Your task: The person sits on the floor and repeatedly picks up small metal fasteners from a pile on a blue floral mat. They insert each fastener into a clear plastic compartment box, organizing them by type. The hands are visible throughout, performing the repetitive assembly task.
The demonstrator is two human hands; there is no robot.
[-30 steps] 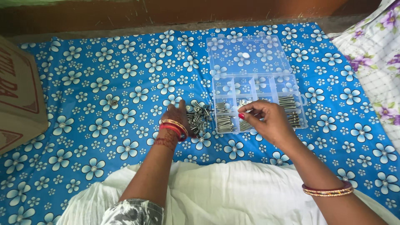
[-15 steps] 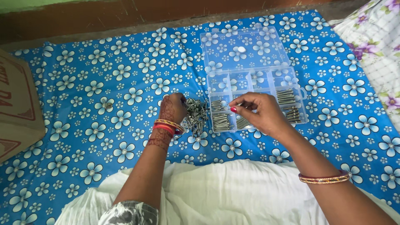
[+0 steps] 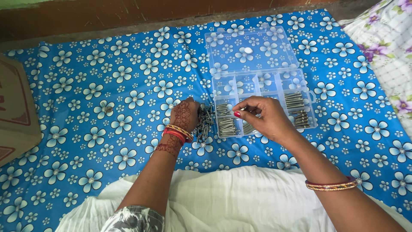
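A pile of loose silver screws lies on the blue flowered mat, just left of a clear plastic organiser box. The box's lid lies open behind it, and several of its compartments hold sorted screws. My left hand, with red and gold bangles at the wrist, rests on the left side of the pile with its fingertips bunched down into it and hidden. My right hand hovers over the box's front compartments, thumb and fingers pinched on a small screw.
A cardboard box stands at the left edge. A white flowered cloth covers the right. One small metal piece lies alone on the mat at the left. A brown wall base runs along the back. White fabric covers my lap.
My right hand has shifted a little left and lower over the box's front compartments. My left hand has stayed on the screw pile, shifting slightly. The view has tilted a little.
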